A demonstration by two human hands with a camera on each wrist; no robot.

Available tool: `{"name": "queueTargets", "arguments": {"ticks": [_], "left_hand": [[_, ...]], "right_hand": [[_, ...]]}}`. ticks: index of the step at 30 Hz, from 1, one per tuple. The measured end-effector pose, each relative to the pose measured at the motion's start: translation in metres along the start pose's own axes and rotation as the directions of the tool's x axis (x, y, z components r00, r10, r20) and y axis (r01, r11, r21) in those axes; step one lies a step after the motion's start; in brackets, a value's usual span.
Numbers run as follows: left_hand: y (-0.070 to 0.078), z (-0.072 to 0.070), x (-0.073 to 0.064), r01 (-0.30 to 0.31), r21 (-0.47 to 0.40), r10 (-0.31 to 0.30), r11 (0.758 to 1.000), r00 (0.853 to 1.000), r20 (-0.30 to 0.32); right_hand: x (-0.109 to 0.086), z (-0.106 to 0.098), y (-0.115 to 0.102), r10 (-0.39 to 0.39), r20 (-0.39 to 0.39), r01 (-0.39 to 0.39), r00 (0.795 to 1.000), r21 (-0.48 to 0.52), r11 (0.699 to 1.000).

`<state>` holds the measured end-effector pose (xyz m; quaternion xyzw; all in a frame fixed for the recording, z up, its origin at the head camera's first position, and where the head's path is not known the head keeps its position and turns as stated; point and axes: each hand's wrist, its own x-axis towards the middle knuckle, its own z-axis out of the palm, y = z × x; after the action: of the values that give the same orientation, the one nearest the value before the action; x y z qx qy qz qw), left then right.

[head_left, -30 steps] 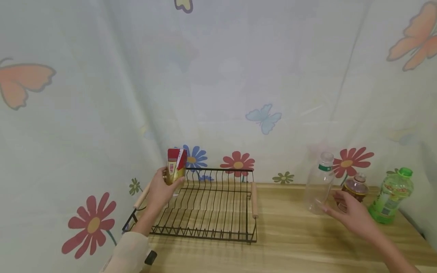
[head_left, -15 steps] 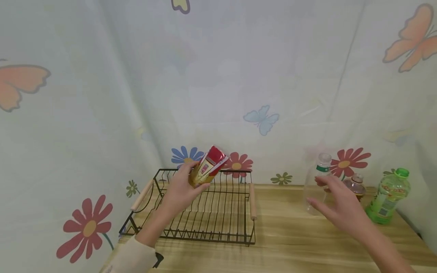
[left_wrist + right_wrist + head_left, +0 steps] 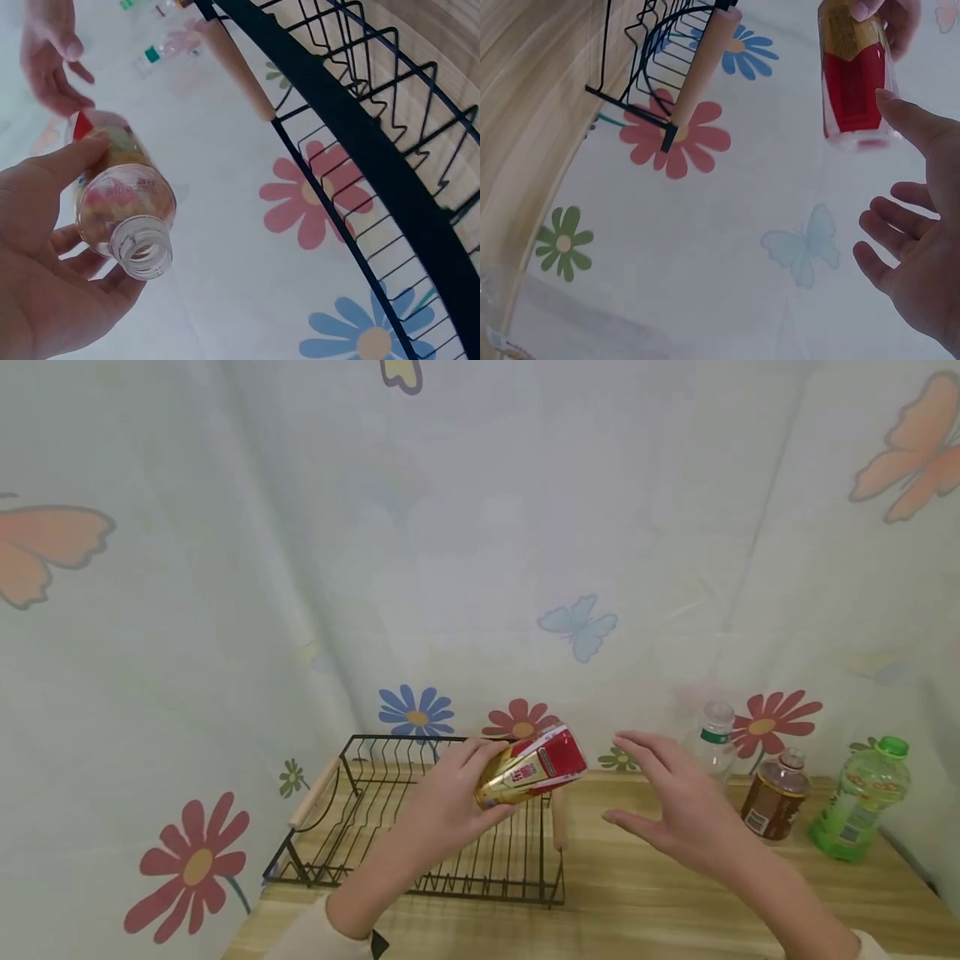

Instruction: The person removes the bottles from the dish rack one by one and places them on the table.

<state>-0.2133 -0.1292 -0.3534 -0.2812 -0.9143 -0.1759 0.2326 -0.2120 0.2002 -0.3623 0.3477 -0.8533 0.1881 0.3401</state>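
Note:
My left hand [image 3: 442,789] grips a clear plastic bottle [image 3: 528,768] with a red and gold label, held tilted above the wire rack [image 3: 450,893]. Its uncapped mouth points back toward my left wrist in the left wrist view, where the bottle neck [image 3: 142,247] shows. The red base end of the bottle [image 3: 855,90] faces my right hand. My right hand [image 3: 686,802] is in the air to the right of it, thumb and fingers spread apart, holding nothing. A gap separates the two in the head view.
On the right of the wooden table [image 3: 637,910] stand a clear bottle [image 3: 716,739] with a green neck ring, partly behind my right hand, a brown-labelled bottle [image 3: 778,797] and a green bottle [image 3: 861,802]. A flowered curtain [image 3: 480,568] hangs behind. The rack has wooden handles [image 3: 315,793].
My left hand has carried the bottle rightward across the rack, tipping it from upright to nearly sideways. My right hand has moved left, away from the standing bottles, toward it.

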Motion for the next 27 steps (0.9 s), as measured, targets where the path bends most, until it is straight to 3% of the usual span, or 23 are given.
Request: {"name": "queueTargets", "arguments": {"ticks": [8,16,22,27], "left_hand": [[0.018,0.008,0.008,-0.044,0.033,0.042,0.998,0.998,0.057],[0.027,0.015,0.011,-0.126,0.055,0.119,0.990,0.986,0.117],[0.032,0.019,0.016,-0.180,0.068,0.172,0.981,0.979,0.111],[0.033,0.019,0.019,-0.183,0.091,0.174,0.979,0.979,0.103]], "right_hand": [[0.015,0.008,-0.010,-0.063,-0.003,0.063,0.998,0.011,0.998],[0.019,0.019,-0.021,-0.118,0.078,0.119,0.990,-0.011,0.993],[0.018,0.024,-0.022,-0.129,0.074,0.132,0.989,-0.037,0.991],[0.021,0.025,-0.021,-0.158,0.056,0.161,0.986,-0.050,0.986]]}}
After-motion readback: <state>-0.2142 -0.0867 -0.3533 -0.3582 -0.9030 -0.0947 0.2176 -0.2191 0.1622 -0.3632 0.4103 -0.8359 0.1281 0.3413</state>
